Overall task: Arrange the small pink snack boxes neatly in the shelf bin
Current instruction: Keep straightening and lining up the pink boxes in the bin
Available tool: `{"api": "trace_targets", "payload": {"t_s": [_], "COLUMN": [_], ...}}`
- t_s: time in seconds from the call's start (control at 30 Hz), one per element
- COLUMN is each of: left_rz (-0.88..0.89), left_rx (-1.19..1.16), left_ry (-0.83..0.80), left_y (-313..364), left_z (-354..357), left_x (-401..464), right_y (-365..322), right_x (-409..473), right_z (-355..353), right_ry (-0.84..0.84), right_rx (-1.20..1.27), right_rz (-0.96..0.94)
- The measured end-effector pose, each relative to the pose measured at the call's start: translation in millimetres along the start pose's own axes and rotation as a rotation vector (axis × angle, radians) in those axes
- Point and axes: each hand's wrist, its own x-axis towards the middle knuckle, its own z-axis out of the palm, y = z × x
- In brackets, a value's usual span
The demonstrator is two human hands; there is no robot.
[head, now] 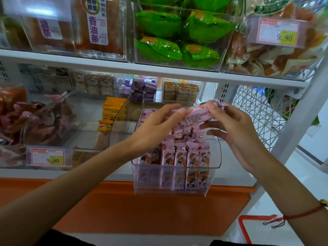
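Just below my fingers, pink snack boxes (184,155) stand upright in rows in the clear bin (177,181) on the shelf. Above them, my left hand (154,125) and right hand (236,128) pinch one pink box (197,117) by its ends.

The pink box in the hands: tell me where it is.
In the head view, right of centre, the pink box lies sideways between the left hand and right hand, above the clear bin.

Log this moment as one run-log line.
both hands hold pink snack box | over clear bin | front row upright
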Motion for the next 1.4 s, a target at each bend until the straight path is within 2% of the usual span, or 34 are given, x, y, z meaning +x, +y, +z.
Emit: {"api": "trace_targets", "payload": {"t_s": [0.07,0.17,0.27,0.33,0.4,0.47,0.57,0.63,0.77,1.0,1.1,1.2,1.3,1.4], "left_rz": [0.007,0.071,0.104,0.049,-0.005,0.015,0.117,0.163,0.168,0.171,0.172,0.156,0.143,0.15], "left_rx": [0.068,0.073,0.107,0.187,0.32,0.509,0.835,0.955,0.914,0.836,0.816,0.798,0.796,0.785], "left_ry": [0.002,0.108,0.234,0.302,0.256,0.099,-0.099,-0.13,-0.163,-0.131,-0.084,-0.03,0.025,-0.007], "left_y": [-1,-5,-12,-16,-21,-25,-29,-30,-29,-29,-29,-29,-29,-29], "left_z": [0,8,21,26,28,31,34,32,24,22,21,18,14,14], "left_x": [3,5,9,13,15,14,10,9,7,0,-1,-2,-3,-3], "right_y": [0,5,10,10,9,12,20,25,30,23,33,43,40,31], "right_x": [3,5,7,9,14,17,23,28,37,62,63,61,61,57], "right_z": [-3,-7,-12,-19,-27,-31,-24,-17,-8,-4,0,2,-1,-8], "right_ry": [-0.045,-0.05,0.026,0.15,0.312,0.375,0.297,0.245,0.096,-0.296,-0.365,-0.489,-0.555,-0.477], "right_rx": [0.085,0.123,0.0,-0.073,-0.174,-0.261,-0.303,-0.413,-0.727,-0.993,-1.275,-1.439,-1.442,-1.351], "right_rz": [0.056,0.104,0.06,-0.023,-0.107,-0.133,-0.128,-0.159,-0.201,-0.146,-0.249,-0.319,-0.315,-0.348]}}
